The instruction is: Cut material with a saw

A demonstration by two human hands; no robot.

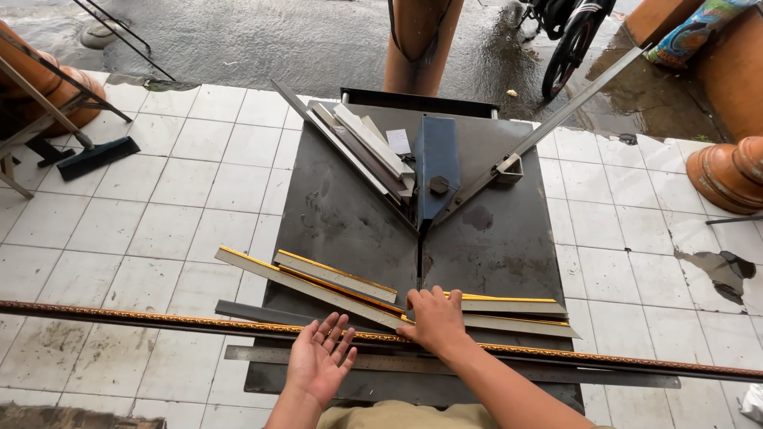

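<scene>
**Moulding strips pressed on the dark cutting table**

Crosswise, near the front edge of the dark table (342, 214), cut moulding strips (318, 278) with gold edges are laid, their long axes running left to right and tilted slightly downward to the right. About five such pieces can be counted, though the overlap makes the number uncertain. The right hand (435, 318) is laid palm down on the strips, fingers loosely together, pressing rather than gripping. The left hand (319, 357) is held open, palm up, fingers spread, nothing grasped, just above one long ornamented moulding (119, 314) that spans the whole view. One steel ruler (477, 369) is seen beneath it.
</scene>
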